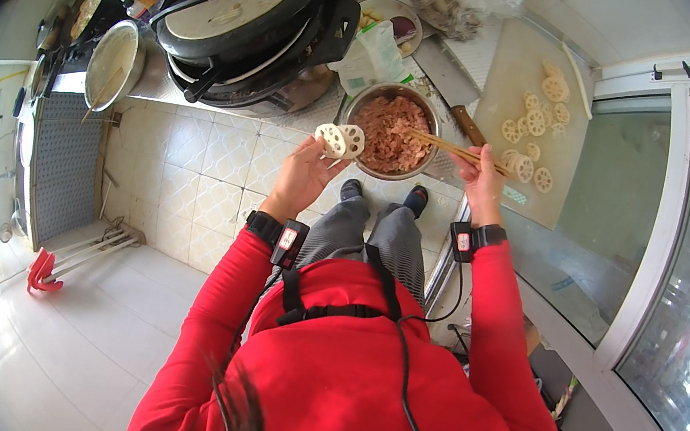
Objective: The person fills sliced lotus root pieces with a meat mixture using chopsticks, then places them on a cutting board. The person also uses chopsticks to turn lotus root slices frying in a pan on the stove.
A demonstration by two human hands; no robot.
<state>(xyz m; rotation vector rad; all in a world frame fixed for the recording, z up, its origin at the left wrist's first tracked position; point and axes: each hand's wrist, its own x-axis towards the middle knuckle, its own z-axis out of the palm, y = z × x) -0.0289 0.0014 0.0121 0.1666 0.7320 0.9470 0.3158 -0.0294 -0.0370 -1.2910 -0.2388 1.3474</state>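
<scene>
Two lotus root slices (332, 140) are pinched between the thumb and fingers of my left hand (305, 177), at the left rim of a steel bowl (434, 107). Minced meat (380, 128) fills much of that bowl. My right hand (484, 185) grips a pair of wooden chopsticks (439, 143), whose tips rest in the meat. Beyond my right hand, more lotus root slices (536, 121) lie scattered on a pale cutting board (510, 72). The chopsticks' back ends reach over the slices nearest me.
A cleaver (447, 69) lies beside the board, its wooden handle towards me. Left of the bowl stand a plastic packet (375, 61) and a large black electric pan (248, 17) with its lid raised. Farther left is a metal basin (114, 67). A glazed window (613, 190) borders the right side.
</scene>
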